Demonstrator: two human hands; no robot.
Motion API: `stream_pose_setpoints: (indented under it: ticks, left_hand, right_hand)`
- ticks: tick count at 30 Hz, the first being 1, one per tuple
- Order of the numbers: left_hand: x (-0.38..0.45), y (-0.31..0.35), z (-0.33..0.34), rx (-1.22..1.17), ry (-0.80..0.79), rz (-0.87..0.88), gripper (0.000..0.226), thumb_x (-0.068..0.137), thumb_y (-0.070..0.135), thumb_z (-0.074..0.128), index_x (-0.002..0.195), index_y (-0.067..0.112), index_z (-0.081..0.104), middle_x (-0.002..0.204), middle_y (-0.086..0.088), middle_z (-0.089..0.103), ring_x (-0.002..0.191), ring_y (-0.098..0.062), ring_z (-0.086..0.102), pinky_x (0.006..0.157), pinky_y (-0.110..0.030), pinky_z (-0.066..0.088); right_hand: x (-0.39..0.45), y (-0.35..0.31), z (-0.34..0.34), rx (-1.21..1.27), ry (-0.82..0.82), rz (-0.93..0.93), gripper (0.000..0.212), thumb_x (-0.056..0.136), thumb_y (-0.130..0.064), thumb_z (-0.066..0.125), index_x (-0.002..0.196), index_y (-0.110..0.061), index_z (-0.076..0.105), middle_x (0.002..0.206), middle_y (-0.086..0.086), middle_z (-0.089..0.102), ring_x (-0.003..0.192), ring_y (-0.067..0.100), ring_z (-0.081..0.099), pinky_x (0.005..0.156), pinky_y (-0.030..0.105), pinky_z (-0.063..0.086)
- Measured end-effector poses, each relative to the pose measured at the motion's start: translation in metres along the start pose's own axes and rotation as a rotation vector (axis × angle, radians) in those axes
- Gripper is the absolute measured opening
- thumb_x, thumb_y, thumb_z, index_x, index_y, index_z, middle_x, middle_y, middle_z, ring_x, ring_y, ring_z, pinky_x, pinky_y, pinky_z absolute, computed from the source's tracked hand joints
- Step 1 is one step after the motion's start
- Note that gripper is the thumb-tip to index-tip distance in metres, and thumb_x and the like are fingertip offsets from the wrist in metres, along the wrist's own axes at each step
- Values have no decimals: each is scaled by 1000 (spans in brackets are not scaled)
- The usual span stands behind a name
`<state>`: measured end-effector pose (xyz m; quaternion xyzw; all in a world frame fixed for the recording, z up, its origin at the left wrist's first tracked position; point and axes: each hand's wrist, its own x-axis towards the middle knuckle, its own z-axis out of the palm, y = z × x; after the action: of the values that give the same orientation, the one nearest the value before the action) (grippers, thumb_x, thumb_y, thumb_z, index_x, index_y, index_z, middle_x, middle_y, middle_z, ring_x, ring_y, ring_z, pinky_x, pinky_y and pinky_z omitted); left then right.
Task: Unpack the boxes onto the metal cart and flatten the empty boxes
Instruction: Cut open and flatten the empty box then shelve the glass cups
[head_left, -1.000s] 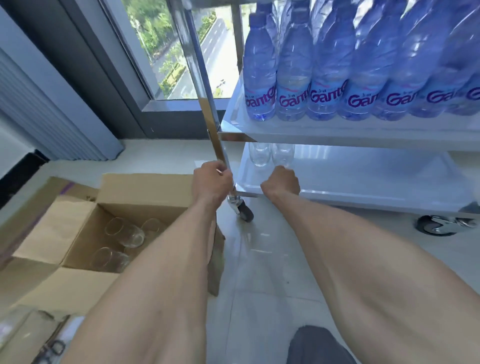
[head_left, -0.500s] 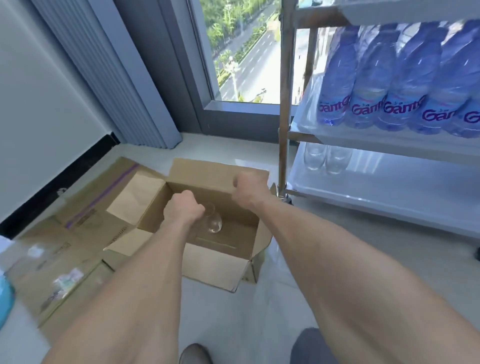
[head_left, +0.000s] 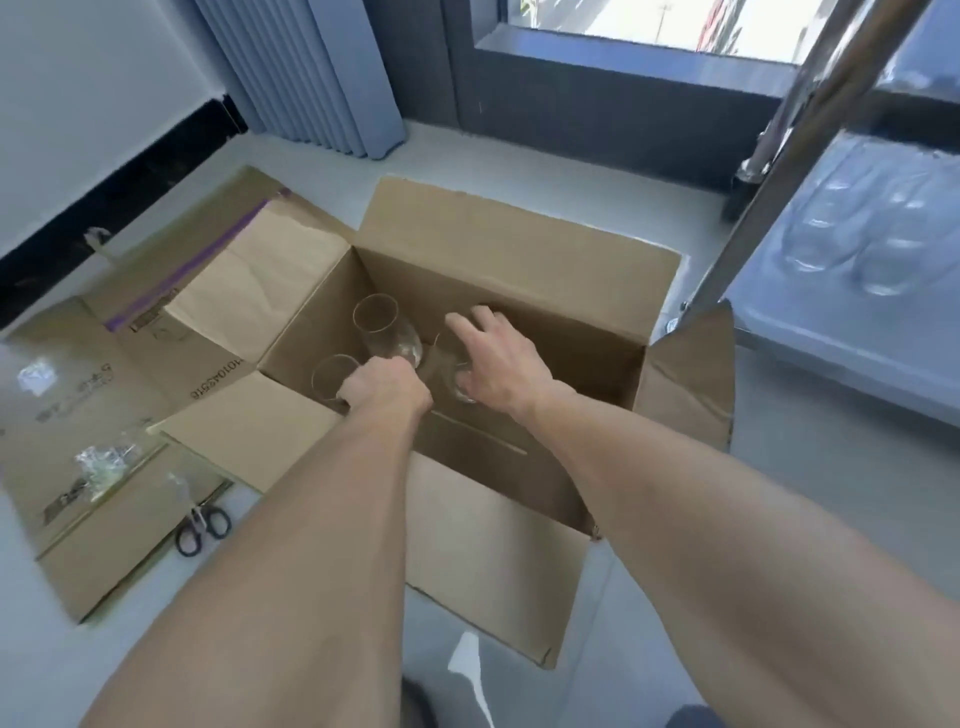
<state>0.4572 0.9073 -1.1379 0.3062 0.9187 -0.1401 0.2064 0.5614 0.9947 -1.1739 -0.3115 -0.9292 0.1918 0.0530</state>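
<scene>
A single head-worn wide-angle view looks steeply down and forward from close above an open cardboard box (head_left: 519, 270) at frame centre, both forearms reaching in from the bottom edge; window upper right, wall and baseboard upper left.

You are crouched on the pale tiled floor (head_left: 831, 493) of what looks like an office or a hotel back room. Vertical blinds (head_left: 306, 73) hang beside a dark-framed window (head_left: 649, 31) giving on daylight outside. A black skirting board (head_left: 119, 192) lines the white wall, and flattened cartons (head_left: 93, 364), scissors (head_left: 201, 530) and a steel service cart (head_left: 841, 270) surround you.
</scene>
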Motion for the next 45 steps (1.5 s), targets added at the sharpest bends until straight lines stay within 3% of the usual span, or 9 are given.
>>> stream_pose_setpoints:
  ticks: [2,4,7,13,19,25,33,39,45]
  left_hand:
    - [9,-6,8,53,11,-22,44,79,28,68,122,17,61,122,-9,62,115,-29,60,96,-44,51]
    - [17,-10,14,117,152,-48,39,82,30,68,118,16,63,120,-12,59,113,-30,57,85,-37,50]
    - [28,-11,12,121,337,-95,46,82,32,71,121,12,55,121,-16,49,113,-31,49,76,-38,42]
    - [49,-16,14,-1,124,-253,74,81,31,72,141,0,40,136,-23,44,125,-36,48,101,-49,45]
    - [62,-23,19,32,190,-319,49,88,16,61,135,5,49,132,-18,41,124,-32,42,103,-51,41]
    - [71,-27,19,-136,142,-199,73,77,14,78,136,4,37,136,-24,44,126,-39,50,92,-47,49]
    - [35,-30,0,-105,191,-42,59,72,27,80,122,7,56,122,-15,62,119,-32,58,90,-35,50]
    - [-22,-20,-61,-50,338,52,65,67,48,82,114,14,53,110,-12,65,108,-33,62,81,-35,49]
    - [-119,-6,-148,-142,496,164,52,73,46,76,103,12,51,94,-9,60,97,-32,62,69,-32,44]
  right_hand:
    - [7,-2,10,-4,-74,-9,77,83,-26,71,149,-22,29,150,15,33,135,34,33,101,46,41]
    - [12,-4,19,-13,-110,-2,80,84,-25,71,150,-22,27,153,15,30,139,33,28,108,48,35]
    - [17,-6,28,-55,-11,9,72,85,-16,66,148,-19,32,142,12,41,131,31,35,100,46,40]
    - [15,-3,27,-93,93,36,49,80,-22,70,122,-8,50,125,11,44,120,29,39,86,41,51]
    - [17,-8,31,-35,49,90,50,79,-29,72,117,-8,48,120,12,46,107,32,51,77,39,46]
    - [15,-3,34,7,40,129,55,82,-29,72,123,-8,43,118,13,52,104,34,57,78,39,47]
    - [-2,-13,3,95,-4,208,36,81,-17,69,109,-6,50,108,14,55,97,38,60,76,38,46]
    - [-24,-18,-74,164,52,242,33,79,-21,70,103,-10,51,106,11,53,97,33,56,78,37,44]
    - [-67,-35,-177,181,222,214,28,82,-27,70,100,-18,50,96,-1,51,89,23,52,74,30,43]
